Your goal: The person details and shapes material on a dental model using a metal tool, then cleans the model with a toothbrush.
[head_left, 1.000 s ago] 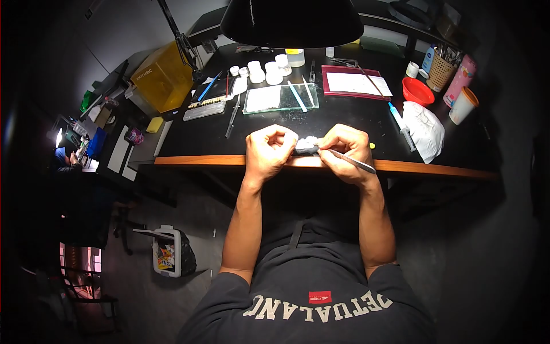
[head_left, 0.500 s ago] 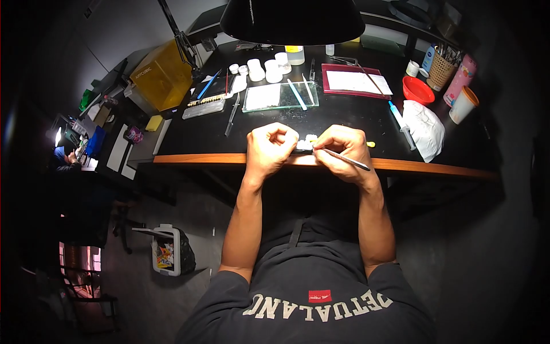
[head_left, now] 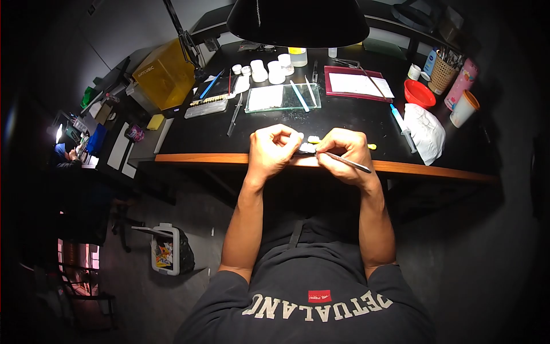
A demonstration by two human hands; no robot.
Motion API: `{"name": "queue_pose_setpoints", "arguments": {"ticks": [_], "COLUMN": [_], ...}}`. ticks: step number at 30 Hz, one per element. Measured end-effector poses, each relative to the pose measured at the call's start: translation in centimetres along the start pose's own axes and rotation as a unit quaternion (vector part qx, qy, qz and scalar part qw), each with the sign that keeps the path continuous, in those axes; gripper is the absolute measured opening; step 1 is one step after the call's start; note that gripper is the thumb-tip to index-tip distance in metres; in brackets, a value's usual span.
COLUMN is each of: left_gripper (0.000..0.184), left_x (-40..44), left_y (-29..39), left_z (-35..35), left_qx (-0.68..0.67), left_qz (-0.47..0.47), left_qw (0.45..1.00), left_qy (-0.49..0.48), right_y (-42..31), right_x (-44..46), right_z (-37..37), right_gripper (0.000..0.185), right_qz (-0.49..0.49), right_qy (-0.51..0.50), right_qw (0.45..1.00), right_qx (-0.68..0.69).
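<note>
At the front edge of the desk, my left hand [head_left: 271, 151] is closed in a pinch, with a tiny white spot at its fingertips; what it grips is too small to name. My right hand [head_left: 347, 152] holds a slim dark pen-like tool [head_left: 356, 165] like a pencil, its back end pointing toward my body. Its working tip is hidden by the fingers. Between the two hands lie small white pieces [head_left: 307, 148] on something dark, with a small yellowish-white piece [head_left: 313, 139] just behind. A small yellow item [head_left: 372, 147] sits right of my right hand.
Behind the hands lies a glass slab [head_left: 312, 104] with slim tools. Tweezers [head_left: 235, 117] are at left. To the right are a syringe [head_left: 404, 129], a white cloth [head_left: 424, 135] and a red bowl [head_left: 419, 93]. A black lamp shade [head_left: 298, 26] hangs overhead. Another person works far left.
The view has shifted slightly. My fingertips have moved a little, and more of the white pieces between the hands shows. Both hands keep their pinched grips.
</note>
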State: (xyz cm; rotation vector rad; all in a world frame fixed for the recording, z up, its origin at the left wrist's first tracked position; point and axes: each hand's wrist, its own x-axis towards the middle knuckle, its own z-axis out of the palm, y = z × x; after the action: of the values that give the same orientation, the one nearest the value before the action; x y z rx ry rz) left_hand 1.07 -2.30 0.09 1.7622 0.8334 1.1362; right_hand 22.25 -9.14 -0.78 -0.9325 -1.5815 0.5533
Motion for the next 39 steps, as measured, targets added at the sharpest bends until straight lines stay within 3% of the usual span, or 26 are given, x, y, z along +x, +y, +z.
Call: {"name": "queue_pose_setpoints", "arguments": {"ticks": [11,20,29,39], "left_gripper": [0.018,0.017,0.018,0.016], "left_x": [-0.02,-0.05,-0.13,-0.37], "left_y": [0.08,0.07,0.51,0.42], "left_z": [0.04,0.07,-0.03,-0.06], "left_qx": [0.0,-0.021,-0.02,-0.06], "left_qz": [0.0,0.0,-0.006,0.004], "left_qw": [1.0,1.0,1.0,0.998], "left_qy": [0.002,0.003,0.0,-0.008], "right_y": [-0.01,0.01,-0.2,0.28], "right_x": [0.09,-0.07,0.08,-0.06], "right_z": [-0.48,0.37,-0.33,-0.23], "right_gripper": [0.004,0.006,0.005,0.003], "right_qz": [-0.045,0.018,-0.033,-0.011], "right_qy": [-0.016,0.019,-0.028,-0.015], "right_qw": [0.999,0.997,0.999,1.0], "right_qx": [-0.018,0.075,-0.015,0.006]}}
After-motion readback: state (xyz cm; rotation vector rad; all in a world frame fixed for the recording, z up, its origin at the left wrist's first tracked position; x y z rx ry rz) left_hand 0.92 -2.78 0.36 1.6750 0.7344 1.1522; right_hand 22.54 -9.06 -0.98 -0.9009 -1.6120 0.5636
